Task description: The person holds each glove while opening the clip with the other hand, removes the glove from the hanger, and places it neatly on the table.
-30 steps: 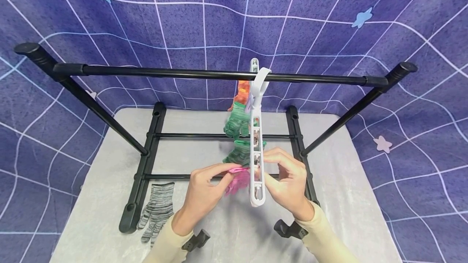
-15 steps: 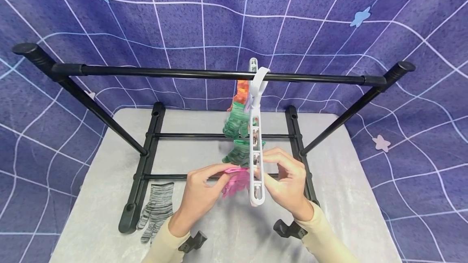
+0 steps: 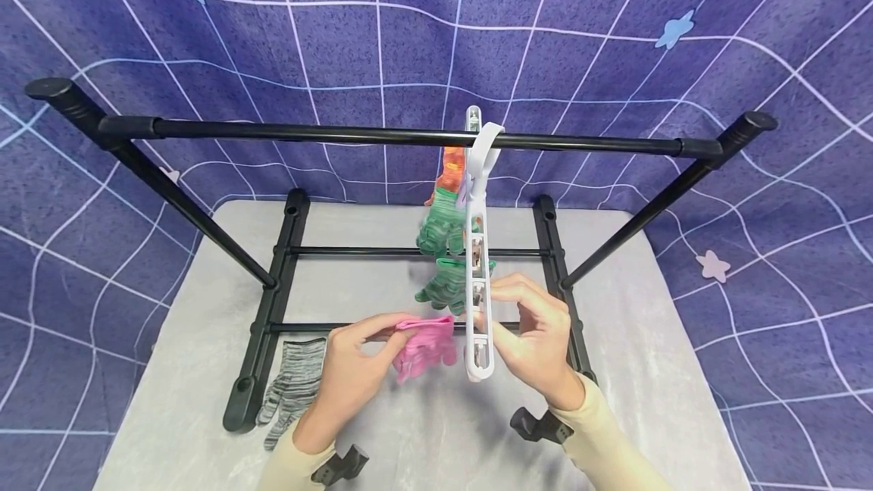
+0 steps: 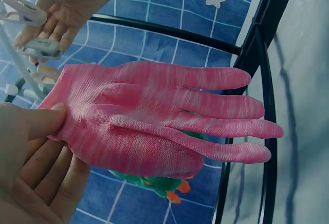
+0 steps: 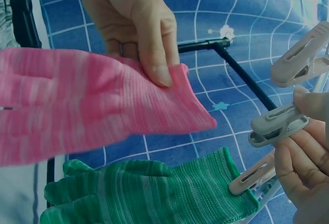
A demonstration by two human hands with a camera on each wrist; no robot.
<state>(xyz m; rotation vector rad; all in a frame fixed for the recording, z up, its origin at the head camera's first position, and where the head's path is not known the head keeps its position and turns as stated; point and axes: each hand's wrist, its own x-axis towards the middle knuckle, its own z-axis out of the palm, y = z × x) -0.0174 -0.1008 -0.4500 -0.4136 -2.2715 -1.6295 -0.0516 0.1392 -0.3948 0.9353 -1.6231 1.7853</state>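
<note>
My left hand point(image 3: 358, 370) pinches a pink knit glove point(image 3: 428, 347) by its cuff, thumb on one side and fingers behind. The glove hangs to the left of a white clip hanger point(image 3: 480, 189), apart from it. At the hanger's right side my right hand point(image 3: 535, 332) holds one of its clips point(image 5: 277, 124) between thumb and fingers, and no fabric is in that clip. Another clip grips the cuff of a green striped glove point(image 5: 154, 185), which hangs beside the pink one. Further back on the hanger are a second green glove point(image 3: 443, 220) and an orange item point(image 3: 452, 169).
The hanger hooks over the top bar point(image 3: 327, 135) of a black rack standing on a pale table point(image 3: 436, 438). A grey striped glove point(image 3: 300, 377) lies at the left, by the rack's foot point(image 3: 242, 396). Behind hangs a purple gridded cloth point(image 3: 327, 44).
The left hand has drawn the pink glove leftward, away from the hanger, so more of the glove shows. My right hand has stayed at the clip.
</note>
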